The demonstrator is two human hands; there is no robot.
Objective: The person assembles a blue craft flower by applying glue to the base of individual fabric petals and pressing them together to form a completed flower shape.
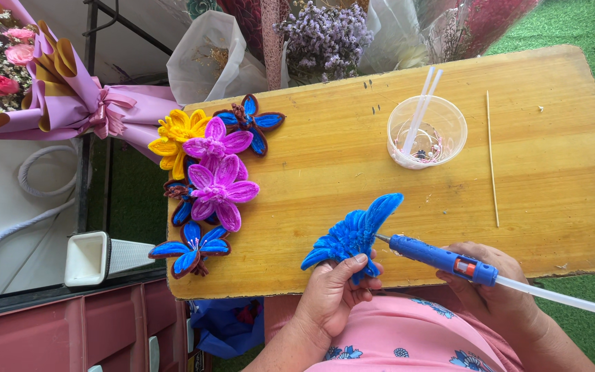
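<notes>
A worn yellow wooden desk stands on green artificial turf, with wrapped bouquets crowded past its far and left edges. Along the left edge lies a row of finished fuzzy flowers in yellow, purple and blue; a clear plastic cup holding white sticks sits mid-desk, a thin skewer beside it. At the near edge, the left hand pinches a blue fuzzy flower of ribbed, layered petals. The right hand grips a blue glue gun, its nozzle touching the flower.
</notes>
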